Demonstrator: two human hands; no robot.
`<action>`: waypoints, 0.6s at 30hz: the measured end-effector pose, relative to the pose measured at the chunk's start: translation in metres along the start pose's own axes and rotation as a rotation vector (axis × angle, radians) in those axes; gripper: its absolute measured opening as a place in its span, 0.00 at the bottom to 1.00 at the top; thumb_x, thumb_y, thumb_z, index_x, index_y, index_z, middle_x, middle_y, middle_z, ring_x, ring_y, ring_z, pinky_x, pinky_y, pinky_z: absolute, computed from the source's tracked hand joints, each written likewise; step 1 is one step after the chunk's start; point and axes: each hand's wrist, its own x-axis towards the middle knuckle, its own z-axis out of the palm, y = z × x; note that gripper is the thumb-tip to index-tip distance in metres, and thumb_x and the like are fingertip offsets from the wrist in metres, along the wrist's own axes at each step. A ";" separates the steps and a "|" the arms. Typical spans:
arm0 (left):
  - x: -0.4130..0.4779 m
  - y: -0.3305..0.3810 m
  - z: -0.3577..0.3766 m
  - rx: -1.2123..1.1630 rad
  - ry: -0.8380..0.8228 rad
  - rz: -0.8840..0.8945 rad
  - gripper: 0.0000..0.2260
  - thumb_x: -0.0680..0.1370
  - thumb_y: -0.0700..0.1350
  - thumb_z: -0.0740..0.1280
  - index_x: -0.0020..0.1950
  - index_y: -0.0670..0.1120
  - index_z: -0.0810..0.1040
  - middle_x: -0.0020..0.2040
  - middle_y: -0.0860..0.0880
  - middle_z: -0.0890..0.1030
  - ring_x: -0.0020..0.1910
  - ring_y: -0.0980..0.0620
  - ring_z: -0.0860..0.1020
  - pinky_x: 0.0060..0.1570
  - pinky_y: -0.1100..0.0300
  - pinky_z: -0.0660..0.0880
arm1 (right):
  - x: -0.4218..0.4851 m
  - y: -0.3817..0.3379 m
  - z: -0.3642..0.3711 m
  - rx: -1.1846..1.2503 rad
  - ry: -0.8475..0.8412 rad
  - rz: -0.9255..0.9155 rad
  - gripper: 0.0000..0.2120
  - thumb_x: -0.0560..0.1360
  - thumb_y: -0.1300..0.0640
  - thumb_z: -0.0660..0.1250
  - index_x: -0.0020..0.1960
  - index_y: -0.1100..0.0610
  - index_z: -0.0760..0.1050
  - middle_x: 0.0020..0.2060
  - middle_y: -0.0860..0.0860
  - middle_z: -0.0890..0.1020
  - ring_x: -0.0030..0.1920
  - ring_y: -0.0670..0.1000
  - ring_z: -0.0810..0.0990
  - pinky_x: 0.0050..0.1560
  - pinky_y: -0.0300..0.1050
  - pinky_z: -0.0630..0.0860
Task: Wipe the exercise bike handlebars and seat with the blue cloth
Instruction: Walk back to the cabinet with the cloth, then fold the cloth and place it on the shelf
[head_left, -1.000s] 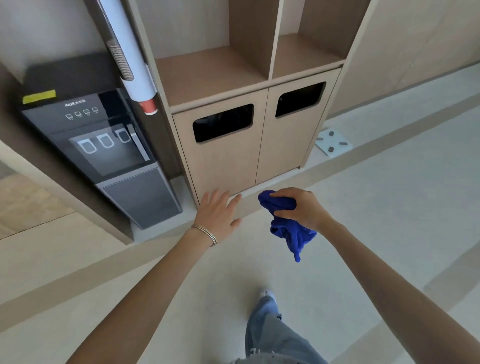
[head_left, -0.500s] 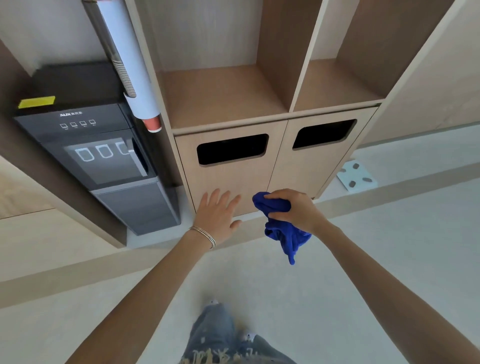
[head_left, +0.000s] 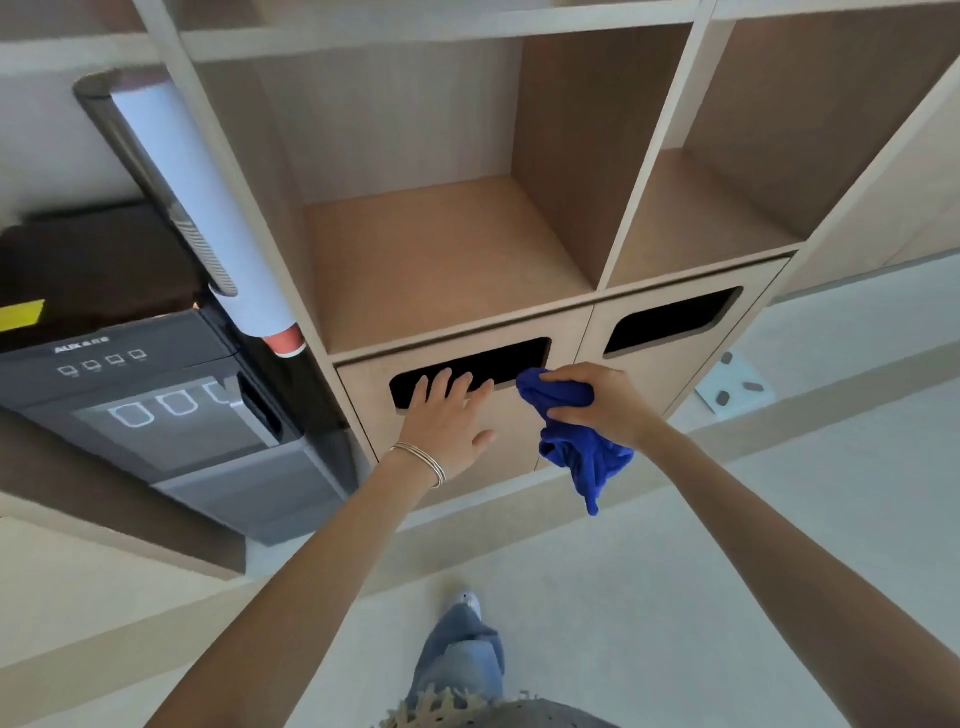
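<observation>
My right hand (head_left: 608, 402) is shut on the bunched blue cloth (head_left: 582, 452), whose loose end hangs down below my fist. My left hand (head_left: 447, 423), with thin bangles at the wrist, is held flat with its fingers spread. Its fingertips reach the dark slot (head_left: 470, 371) in the left wooden door (head_left: 363, 410) of the cabinet. The cloth hangs just right of that slot, in front of the same door. No exercise bike shows in this view.
A dark water dispenser (head_left: 150, 395) stands to the left, with a white cup tube (head_left: 208, 208) above it. Open wooden shelves (head_left: 441, 260) sit over two slotted doors; the right slot (head_left: 670, 319) is dark. A small grey plate (head_left: 735, 389) lies on the pale floor at right. My leg (head_left: 462, 660) steps forward below.
I have walked closer to the cabinet, which now fills the view. My left hand has reached the left door's slot. The cloth stays gripped in my right hand.
</observation>
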 end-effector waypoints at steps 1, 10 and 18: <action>0.012 -0.008 -0.004 -0.001 0.006 0.006 0.29 0.79 0.58 0.55 0.76 0.50 0.51 0.76 0.45 0.58 0.75 0.42 0.54 0.73 0.44 0.52 | 0.015 -0.004 -0.003 0.000 0.004 -0.005 0.19 0.69 0.56 0.73 0.58 0.46 0.77 0.50 0.44 0.77 0.47 0.45 0.75 0.43 0.28 0.68; 0.083 -0.064 -0.014 0.018 0.028 -0.009 0.28 0.79 0.58 0.56 0.75 0.49 0.54 0.75 0.45 0.60 0.74 0.42 0.55 0.71 0.45 0.53 | 0.120 -0.026 -0.012 -0.003 0.014 -0.086 0.20 0.67 0.59 0.74 0.58 0.50 0.78 0.49 0.42 0.78 0.50 0.46 0.76 0.51 0.35 0.68; 0.115 -0.083 -0.012 0.006 0.046 -0.085 0.28 0.78 0.59 0.57 0.75 0.49 0.55 0.72 0.46 0.64 0.69 0.42 0.63 0.68 0.46 0.59 | 0.196 -0.028 -0.024 -0.029 -0.032 -0.102 0.21 0.68 0.59 0.74 0.60 0.51 0.77 0.56 0.48 0.80 0.51 0.45 0.75 0.51 0.35 0.68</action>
